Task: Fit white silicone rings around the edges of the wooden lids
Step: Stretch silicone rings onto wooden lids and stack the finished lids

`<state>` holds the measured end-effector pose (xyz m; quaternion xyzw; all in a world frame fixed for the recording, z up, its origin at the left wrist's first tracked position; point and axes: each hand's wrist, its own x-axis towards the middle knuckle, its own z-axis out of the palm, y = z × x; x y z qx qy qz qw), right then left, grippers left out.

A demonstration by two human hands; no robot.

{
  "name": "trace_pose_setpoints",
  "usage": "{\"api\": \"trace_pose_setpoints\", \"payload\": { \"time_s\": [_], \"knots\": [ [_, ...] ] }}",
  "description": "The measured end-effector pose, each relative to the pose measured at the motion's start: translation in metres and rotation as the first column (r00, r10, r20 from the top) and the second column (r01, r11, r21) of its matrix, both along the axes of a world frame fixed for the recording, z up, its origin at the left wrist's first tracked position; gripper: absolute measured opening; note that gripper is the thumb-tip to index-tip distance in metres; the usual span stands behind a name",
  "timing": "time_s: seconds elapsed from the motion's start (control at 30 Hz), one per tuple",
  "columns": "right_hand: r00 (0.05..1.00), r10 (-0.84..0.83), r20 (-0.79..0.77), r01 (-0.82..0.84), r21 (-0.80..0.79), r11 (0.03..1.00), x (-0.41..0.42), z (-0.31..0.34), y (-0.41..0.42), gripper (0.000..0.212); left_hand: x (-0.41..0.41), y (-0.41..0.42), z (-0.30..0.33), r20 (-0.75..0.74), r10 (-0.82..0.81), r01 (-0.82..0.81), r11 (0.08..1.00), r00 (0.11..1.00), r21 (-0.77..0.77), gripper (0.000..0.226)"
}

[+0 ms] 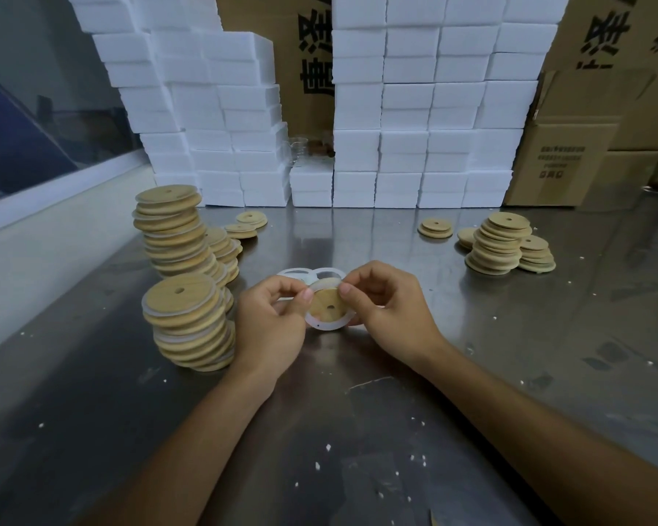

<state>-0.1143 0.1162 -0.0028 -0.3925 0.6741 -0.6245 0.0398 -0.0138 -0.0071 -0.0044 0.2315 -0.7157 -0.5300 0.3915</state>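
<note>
While both hands, left hand (272,320) and right hand (386,301), pinch the silicone ring (325,325) on the wooden lid (327,303), the fingers (307,296) should probably stretch it evenly round the rim.

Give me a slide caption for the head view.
Both hands stretch a white ring around a wooden lid.

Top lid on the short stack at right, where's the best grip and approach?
Pinch the top lid across its rim, coming from above. It lies flat and its edge overhangs the lids below on the right stack, so fingertips likely fit under. The small centre hole gives no hold.
</note>
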Motion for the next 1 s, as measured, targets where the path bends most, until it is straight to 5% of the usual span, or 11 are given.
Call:
{"api": "trace_pose_setpoints", "payload": {
  "time_s": [0.23,0.63,0.87,1.0],
  "knots": [
    [0.977,0.088,0.195,-0.092,0.011,0.996,-0.009,0.006,0.008,0.018,0.000,-0.003,-0.002,0.025,-0.042,0.042,0.999,0.999,0.013,0.027],
    [0.955,0.107,0.278,-0.125,0.045,0.991,-0.014,0.002,0.010,0.014,0.002,-0.004,-0.001,0.004,-0.058,0.058,0.995,0.998,0.078,0.025],
    [0.998,-0.053,0.042,0.051,0.057,0.997,-0.017,-0.001,0.009,0.003,-0.001,0.001,-0.007,0.127,-0.011,0.035,0.982,0.992,-0.186,0.032],
    [0.992,-0.064,-0.105,0.074,0.093,0.993,-0.014,-0.003,0.008,0.008,0.000,0.005,-0.003,0.076,0.005,0.018,0.953,0.997,-0.303,0.026]
  ]
}}
